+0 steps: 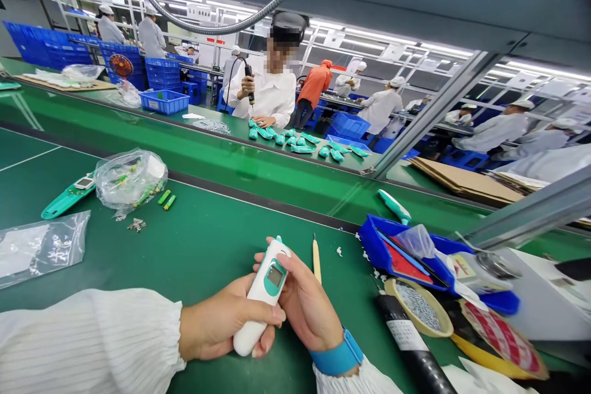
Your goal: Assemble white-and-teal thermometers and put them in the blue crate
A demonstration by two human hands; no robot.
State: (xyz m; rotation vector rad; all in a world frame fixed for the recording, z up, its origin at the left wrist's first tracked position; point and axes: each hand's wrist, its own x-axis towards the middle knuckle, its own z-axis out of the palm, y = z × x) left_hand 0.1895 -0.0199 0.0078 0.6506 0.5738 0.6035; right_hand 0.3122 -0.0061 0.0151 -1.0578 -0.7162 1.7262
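Both of my hands hold a white and green ear thermometer (257, 314), tilted with its probe end pointing away from me and its small screen facing up. My left hand (226, 319) wraps the lower body, thumb across the front. Around the upper part, near the screen, closes my right hand (307, 301), which has a blue wrist strap (339, 354). Just beyond the right hand lies a thin tool with a pale wooden handle (316, 260). A black electric screwdriver (410, 338) rests to the right.
At left are a bag of batteries (132, 181), small metal parts (136, 225), a green thermometer half (69, 196) and a plastic bag (44, 249). A blue bin (401, 258) and a bowl of screws (418, 305) stand right. Across the belt, a co-worker (272, 89) holds a screwdriver over green shells.
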